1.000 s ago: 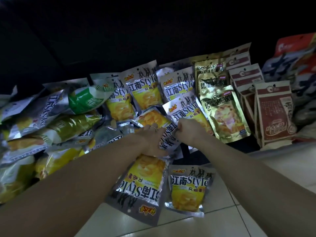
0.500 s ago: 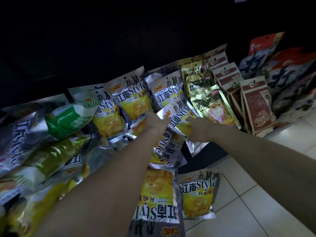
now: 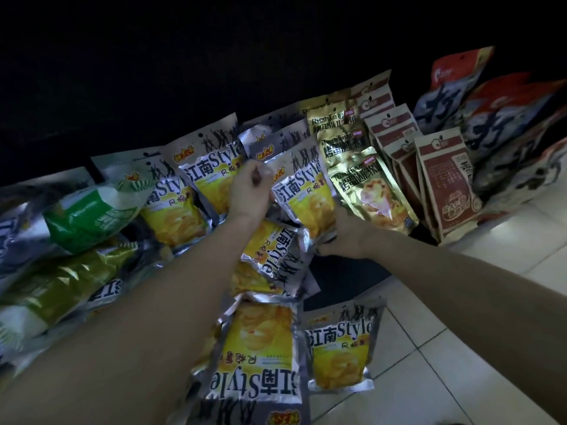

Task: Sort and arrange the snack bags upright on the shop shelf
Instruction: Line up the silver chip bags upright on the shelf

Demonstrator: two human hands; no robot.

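A silver-and-yellow "Style" chip bag [image 3: 302, 191] stands upright at the front of the dark low shelf. My left hand [image 3: 250, 194] pinches its upper left corner, and my right hand [image 3: 343, 234] grips its bottom right edge. More bags of the same kind stand behind it [image 3: 211, 167] and to its left [image 3: 171, 216]. One bag lies sideways [image 3: 273, 256] under my left wrist. Two others lie flat on the tiled floor, one upside down [image 3: 260, 357] and one right way up [image 3: 340, 348].
Gold snack bags [image 3: 368, 191] stand in a row right of the held bag, then brown-red bags [image 3: 445, 185] and big red-and-blue bags [image 3: 503, 118] at far right. Green [image 3: 89, 216] and olive bags [image 3: 61, 280] lie piled at left. White tiled floor [image 3: 460, 363] spreads at lower right.
Both hands have lifted a chip bag from the pile and stood it upright beside the gold bags. The left hand moved up to its top corner; the view shifted closer.
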